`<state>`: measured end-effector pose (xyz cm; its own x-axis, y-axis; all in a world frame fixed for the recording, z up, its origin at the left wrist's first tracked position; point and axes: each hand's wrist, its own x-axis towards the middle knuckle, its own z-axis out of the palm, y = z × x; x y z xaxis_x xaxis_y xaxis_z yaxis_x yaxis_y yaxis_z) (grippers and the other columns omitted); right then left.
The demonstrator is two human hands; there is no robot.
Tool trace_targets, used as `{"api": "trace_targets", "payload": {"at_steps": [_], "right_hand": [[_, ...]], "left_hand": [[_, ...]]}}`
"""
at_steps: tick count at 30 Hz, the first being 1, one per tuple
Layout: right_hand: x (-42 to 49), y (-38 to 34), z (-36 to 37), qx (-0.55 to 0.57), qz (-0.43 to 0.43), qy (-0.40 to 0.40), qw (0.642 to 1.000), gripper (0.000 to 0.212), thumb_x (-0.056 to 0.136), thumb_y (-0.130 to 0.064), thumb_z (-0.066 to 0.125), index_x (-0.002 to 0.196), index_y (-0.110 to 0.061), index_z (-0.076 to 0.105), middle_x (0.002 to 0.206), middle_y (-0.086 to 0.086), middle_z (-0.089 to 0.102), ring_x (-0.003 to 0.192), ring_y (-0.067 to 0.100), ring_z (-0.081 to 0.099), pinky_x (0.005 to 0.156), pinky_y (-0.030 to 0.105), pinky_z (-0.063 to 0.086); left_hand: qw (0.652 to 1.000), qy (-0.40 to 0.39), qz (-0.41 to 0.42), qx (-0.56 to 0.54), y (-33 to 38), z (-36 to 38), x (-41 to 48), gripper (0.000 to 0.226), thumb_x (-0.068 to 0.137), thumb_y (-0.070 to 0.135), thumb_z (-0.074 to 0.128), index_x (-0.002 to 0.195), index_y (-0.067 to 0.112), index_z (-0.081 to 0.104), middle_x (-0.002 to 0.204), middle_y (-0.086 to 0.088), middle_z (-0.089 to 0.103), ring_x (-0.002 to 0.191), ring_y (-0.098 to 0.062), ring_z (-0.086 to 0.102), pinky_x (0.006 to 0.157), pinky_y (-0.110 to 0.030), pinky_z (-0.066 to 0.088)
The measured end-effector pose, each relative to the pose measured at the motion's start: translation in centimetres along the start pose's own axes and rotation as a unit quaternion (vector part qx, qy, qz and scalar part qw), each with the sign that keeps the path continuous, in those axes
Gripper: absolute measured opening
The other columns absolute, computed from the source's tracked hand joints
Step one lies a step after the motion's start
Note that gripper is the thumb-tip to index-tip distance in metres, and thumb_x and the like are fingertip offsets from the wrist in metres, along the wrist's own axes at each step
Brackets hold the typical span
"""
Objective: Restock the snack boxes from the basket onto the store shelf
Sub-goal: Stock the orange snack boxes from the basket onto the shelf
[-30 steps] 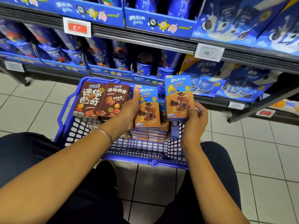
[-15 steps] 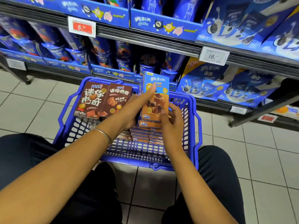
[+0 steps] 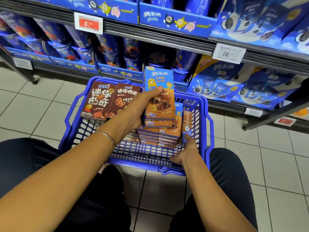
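A blue plastic basket [image 3: 206, 118] stands on the floor in front of my knees. My left hand [image 3: 137, 111] grips a couple of blue-and-orange snack boxes [image 3: 158, 91] upright above the basket, thumb across the front one. Under them, a stack of the same boxes [image 3: 157, 136] lies flat in the basket. My right hand [image 3: 185, 151] reaches low into the basket's right side. Its fingertips touch the lower end of one box standing on edge [image 3: 187, 121], with the thumb spread apart. Two brown cookie boxes [image 3: 98, 101] lean at the basket's far left.
The store shelf [image 3: 158, 41] runs across behind the basket, packed with blue cups and blue cookie bags [image 3: 234, 84]. Price tags read 5 [image 3: 88, 23] and 16 [image 3: 228, 53]. White tiled floor [image 3: 275, 156] lies on both sides, and my dark trouser legs flank the basket.
My right hand let go of its box onto the ones my left hand holds, then dropped down into the basket's right side. My left hand lifted the boxes slightly.
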<state>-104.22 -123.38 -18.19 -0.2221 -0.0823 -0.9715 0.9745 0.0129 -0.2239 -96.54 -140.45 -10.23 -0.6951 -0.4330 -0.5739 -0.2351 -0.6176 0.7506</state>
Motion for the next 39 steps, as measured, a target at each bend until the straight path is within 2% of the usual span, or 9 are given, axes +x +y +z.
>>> {"api": "trace_targets", "payload": {"at_steps": [3,7,9,13,17,21,27,32,39], "right_hand": [[1.2,-0.2,0.2,0.031,0.029,-0.017,0.999,0.066,0.085,-0.060,0.066,0.129,-0.011,0.060,0.139,0.017,0.058,0.127,0.040,0.056,0.116,0.058,0.033],[2.9,0.0,-0.5,0.099,0.045,-0.065,0.992,0.056,0.084,-0.057,0.070,0.117,-0.012,0.065,0.123,0.017,0.068,0.109,0.045,0.064,0.094,0.068,0.047],[3.0,0.3,-0.6,0.112,0.028,-0.054,0.992,0.048,0.084,-0.057,0.070,0.107,-0.015,0.065,0.116,0.011,0.071,0.100,0.041,0.066,0.081,0.063,0.051],[2.0,0.5,-0.3,0.117,0.002,-0.054,0.992,0.056,0.080,-0.065,0.069,0.112,-0.019,0.069,0.107,0.010,0.076,0.102,0.037,0.071,0.095,0.055,0.052],[0.0,0.7,-0.6,0.150,-0.070,-0.033,0.986,0.069,0.075,-0.066,0.072,0.122,-0.016,0.065,0.108,0.007,0.071,0.092,0.023,0.072,0.060,0.032,0.059],[-1.9,1.1,-0.6,0.145,-0.139,-0.067,0.977,0.074,0.079,-0.079,0.058,0.123,-0.020,0.064,0.112,0.004,0.069,0.098,0.015,0.068,0.078,0.030,0.050],[-5.6,0.4,0.3,0.079,-0.259,-0.202,0.941,0.071,0.087,-0.082,0.040,0.117,-0.023,0.067,0.099,0.010,0.076,0.096,0.026,0.072,0.087,0.036,0.053],[-7.3,-2.4,0.0,-0.015,-0.308,-0.271,0.912,0.082,0.089,-0.082,0.032,0.136,-0.022,0.062,0.123,0.010,0.073,0.115,0.026,0.070,0.100,0.039,0.049],[-8.0,-2.9,1.6,-0.168,-0.378,-0.253,0.875,0.053,0.086,-0.074,0.047,0.107,-0.035,0.077,0.113,-0.006,0.077,0.107,0.015,0.071,0.090,0.037,0.055]], "left_hand": [[1.000,0.010,-0.009,0.015,-0.6,0.0,0.3,0.036,0.093,0.041,0.074,0.114,0.011,0.077,0.115,-0.016,0.078,0.111,-0.037,0.073,0.098,-0.050,0.059],[0.999,0.014,-0.026,0.029,-1.1,0.0,0.6,0.039,0.091,0.043,0.077,0.114,0.012,0.077,0.114,-0.015,0.078,0.112,-0.038,0.073,0.101,-0.053,0.057],[0.999,0.013,-0.032,0.037,-1.3,-0.1,0.7,0.037,0.090,0.044,0.078,0.110,0.013,0.078,0.113,-0.014,0.079,0.109,-0.036,0.075,0.097,-0.051,0.059],[0.999,0.008,-0.033,0.038,-1.4,-0.2,0.8,0.032,0.090,0.044,0.078,0.104,0.016,0.079,0.110,-0.012,0.080,0.099,-0.031,0.078,0.079,-0.039,0.063],[0.997,0.023,-0.041,0.058,-1.3,-0.4,1.0,0.039,0.087,0.048,0.079,0.108,0.015,0.079,0.109,-0.011,0.080,0.096,-0.029,0.078,0.077,-0.038,0.062],[0.997,0.030,-0.039,0.062,-1.3,-0.4,0.8,0.055,0.086,0.054,0.079,0.120,0.011,0.076,0.112,-0.013,0.079,0.105,-0.033,0.076,0.095,-0.048,0.060],[0.996,0.029,-0.039,0.074,-0.9,-0.4,0.7,0.078,0.071,0.077,0.077,0.121,0.017,0.077,0.118,-0.009,0.078,0.113,-0.032,0.073,0.108,-0.054,0.050],[0.999,0.003,-0.028,0.040,-0.5,-0.7,0.4,0.070,0.077,0.081,0.069,0.109,0.020,0.083,0.116,-0.011,0.078,0.108,-0.032,0.076,0.097,-0.053,0.059],[0.998,0.029,0.009,0.057,-0.5,-0.1,0.1,0.059,0.089,0.078,0.057,0.108,0.029,0.083,0.112,-0.007,0.080,0.102,-0.027,0.078,0.090,-0.049,0.061]]}}
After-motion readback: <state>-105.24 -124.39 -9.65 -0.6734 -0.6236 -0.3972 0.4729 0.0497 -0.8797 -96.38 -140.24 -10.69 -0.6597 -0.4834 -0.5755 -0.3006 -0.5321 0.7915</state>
